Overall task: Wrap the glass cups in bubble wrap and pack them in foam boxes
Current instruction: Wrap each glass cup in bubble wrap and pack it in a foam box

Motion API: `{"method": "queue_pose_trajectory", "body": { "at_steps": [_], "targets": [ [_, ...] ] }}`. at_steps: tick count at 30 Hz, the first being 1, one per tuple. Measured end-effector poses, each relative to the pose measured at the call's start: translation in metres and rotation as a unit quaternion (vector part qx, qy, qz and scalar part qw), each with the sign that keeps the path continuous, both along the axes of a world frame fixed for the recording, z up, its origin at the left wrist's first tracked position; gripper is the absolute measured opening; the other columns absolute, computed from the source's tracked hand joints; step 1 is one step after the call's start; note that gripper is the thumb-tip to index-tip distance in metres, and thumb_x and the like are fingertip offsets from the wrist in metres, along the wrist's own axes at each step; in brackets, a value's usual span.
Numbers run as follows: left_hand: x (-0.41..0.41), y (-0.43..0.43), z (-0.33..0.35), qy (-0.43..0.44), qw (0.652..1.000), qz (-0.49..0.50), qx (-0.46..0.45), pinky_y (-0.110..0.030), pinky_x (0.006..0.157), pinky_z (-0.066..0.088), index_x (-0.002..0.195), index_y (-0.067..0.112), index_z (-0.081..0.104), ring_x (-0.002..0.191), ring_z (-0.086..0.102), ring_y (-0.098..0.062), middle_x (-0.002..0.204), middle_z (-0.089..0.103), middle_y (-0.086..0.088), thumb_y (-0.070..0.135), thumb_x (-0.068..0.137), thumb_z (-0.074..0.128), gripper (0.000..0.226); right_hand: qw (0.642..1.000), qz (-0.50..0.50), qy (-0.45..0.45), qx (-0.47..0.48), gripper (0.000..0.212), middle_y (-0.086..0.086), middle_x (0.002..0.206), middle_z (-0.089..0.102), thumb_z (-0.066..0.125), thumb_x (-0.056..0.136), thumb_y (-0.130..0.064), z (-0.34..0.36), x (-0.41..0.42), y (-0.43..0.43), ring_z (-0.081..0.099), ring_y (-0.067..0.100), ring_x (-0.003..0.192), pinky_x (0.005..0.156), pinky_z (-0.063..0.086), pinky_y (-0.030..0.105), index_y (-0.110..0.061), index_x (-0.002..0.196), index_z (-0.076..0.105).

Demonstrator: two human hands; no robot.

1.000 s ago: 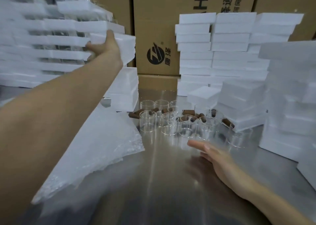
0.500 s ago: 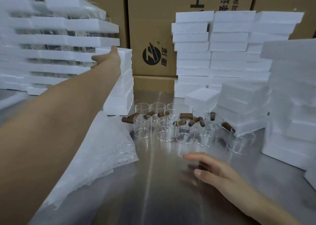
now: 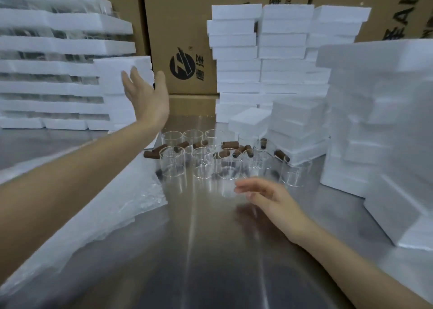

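Up at the left, the left hand (image 3: 145, 97) is raised with fingers straight and spread, holding nothing. Its fingertips overlap the top white foam box (image 3: 112, 74) of a short stack; whether they touch it cannot be told. Low on the right, the right hand (image 3: 269, 198) hovers over the shiny steel table (image 3: 210, 250), fingers loosely extended, blurred and empty, just before the clear cylindrical glass cups (image 3: 172, 163) standing among small brown cylinders (image 3: 152, 154). Clear bubble wrap (image 3: 112, 205) lies under the left forearm. Tall white foam stacks (image 3: 236, 50) stand before brown cardboard cartons (image 3: 178, 27).
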State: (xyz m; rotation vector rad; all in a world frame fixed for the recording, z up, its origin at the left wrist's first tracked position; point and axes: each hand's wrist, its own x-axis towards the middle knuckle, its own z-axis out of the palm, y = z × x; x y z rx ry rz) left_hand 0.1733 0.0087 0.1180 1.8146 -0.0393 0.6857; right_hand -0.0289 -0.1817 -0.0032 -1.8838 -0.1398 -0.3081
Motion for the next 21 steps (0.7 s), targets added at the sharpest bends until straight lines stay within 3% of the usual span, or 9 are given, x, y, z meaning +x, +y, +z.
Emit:
{"method": "queue_pose_trajectory", "body": {
  "at_steps": [2, 4, 6, 9, 12, 15, 18, 21],
  "targets": [
    [-0.058, -0.018, -0.046, -0.113, 0.980, -0.132, 0.097, -0.026, 0.110, 0.022, 0.137, 0.019, 0.042, 0.137, 0.024, -0.013, 0.148, 0.025, 0.002, 0.045, 0.095, 0.035, 0.049, 0.997, -0.060, -0.038, -0.004, 0.033, -0.004, 0.093, 0.070, 0.051, 0.091, 0.008, -0.001, 0.001, -0.001, 0.065, 0.013, 0.094, 0.085, 0.050, 0.025, -0.021, 0.097, 0.067],
    [-0.104, -0.022, -0.090, -0.140, 0.937, -0.252, 0.196, -0.024, 0.100, 0.034, 0.115, 0.018, 0.060, 0.117, 0.044, -0.009, 0.123, 0.047, 0.006, 0.045, 0.094, 0.033, 0.043, 0.986, -0.133, -0.093, -0.036, 0.037, -0.007, 0.088, 0.067, 0.051, 0.088, 0.011, -0.002, 0.003, -0.004, 0.064, 0.016, 0.085, 0.079, 0.050, 0.026, -0.023, 0.093, 0.065],
    [-0.129, -0.021, -0.121, -0.134, 0.899, -0.295, 0.295, -0.028, 0.091, 0.042, 0.101, 0.014, 0.067, 0.102, 0.054, -0.011, 0.106, 0.058, 0.005, 0.039, 0.096, 0.033, 0.042, 0.964, -0.199, -0.147, -0.101, 0.035, -0.010, 0.089, 0.063, 0.051, 0.086, 0.009, 0.003, 0.005, -0.008, 0.061, 0.013, 0.084, 0.070, 0.046, 0.018, -0.021, 0.095, 0.066],
    [-0.138, -0.019, -0.135, -0.129, 0.880, -0.308, 0.337, -0.040, 0.079, 0.048, 0.089, 0.013, 0.068, 0.090, 0.056, -0.013, 0.093, 0.061, 0.005, 0.031, 0.095, 0.038, 0.036, 0.910, -0.268, -0.223, -0.225, 0.037, 0.005, 0.108, 0.057, 0.047, 0.080, 0.014, 0.022, 0.018, -0.025, 0.055, 0.017, 0.101, 0.085, 0.039, 0.015, -0.005, 0.106, 0.065],
    [-0.134, -0.019, -0.135, -0.117, 0.884, -0.292, 0.347, -0.041, 0.074, 0.048, 0.086, 0.012, 0.066, 0.085, 0.054, -0.013, 0.087, 0.058, 0.005, 0.024, 0.097, 0.042, 0.029, 0.874, -0.312, -0.177, -0.327, 0.059, 0.020, 0.143, 0.033, 0.044, 0.075, 0.017, 0.051, 0.046, -0.047, 0.030, 0.032, 0.136, 0.110, 0.028, 0.029, -0.002, 0.130, 0.051],
    [-0.130, -0.019, -0.137, -0.094, 0.885, -0.290, 0.352, -0.043, 0.076, 0.048, 0.085, 0.010, 0.065, 0.085, 0.054, -0.016, 0.086, 0.058, 0.002, 0.020, 0.098, 0.044, 0.027, 0.812, -0.351, -0.082, -0.458, 0.067, 0.023, 0.155, 0.012, 0.045, 0.085, 0.008, 0.077, 0.077, -0.072, 0.002, 0.037, 0.146, 0.120, 0.004, 0.042, -0.005, 0.147, 0.025],
    [-0.129, -0.019, -0.137, -0.098, 0.888, -0.289, 0.344, -0.043, 0.075, 0.048, 0.085, 0.010, 0.065, 0.085, 0.054, -0.016, 0.086, 0.058, 0.002, 0.021, 0.098, 0.044, 0.027, 0.754, -0.375, 0.005, -0.539, 0.064, 0.022, 0.148, 0.028, 0.049, 0.095, -0.016, 0.090, 0.095, -0.090, 0.012, 0.038, 0.143, 0.118, 0.001, 0.048, -0.005, 0.149, 0.016],
    [-0.129, -0.020, -0.136, -0.098, 0.884, -0.280, 0.361, -0.041, 0.073, 0.048, 0.084, 0.012, 0.063, 0.083, 0.053, -0.014, 0.086, 0.056, 0.003, 0.023, 0.097, 0.043, 0.027, 0.740, -0.375, 0.000, -0.559, 0.062, 0.021, 0.140, 0.035, 0.055, 0.093, -0.017, 0.090, 0.101, -0.097, 0.028, 0.038, 0.133, 0.115, 0.013, 0.053, -0.006, 0.146, 0.024]
  ]
}}
